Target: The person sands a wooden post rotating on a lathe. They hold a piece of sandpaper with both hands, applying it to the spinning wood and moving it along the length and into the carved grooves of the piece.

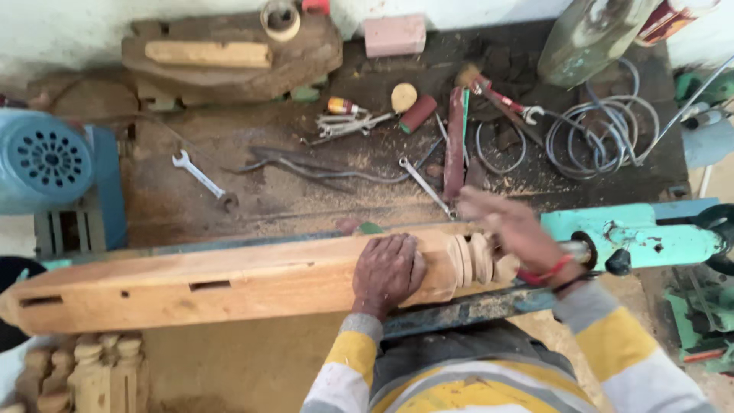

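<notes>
Left hand (388,271) lying palm down, fingers together and curled slightly over, knuckles up, wrist straight, forearm running back toward the near edge in a yellow and grey striped sleeve. Right hand (508,229) farther right, blurred, fingers bent and pointing far-left, wrist banded red and black, forearm slanting to the near right corner.

yellow-grey striped sleeves (612,344), red wrist thread (547,271)
</notes>
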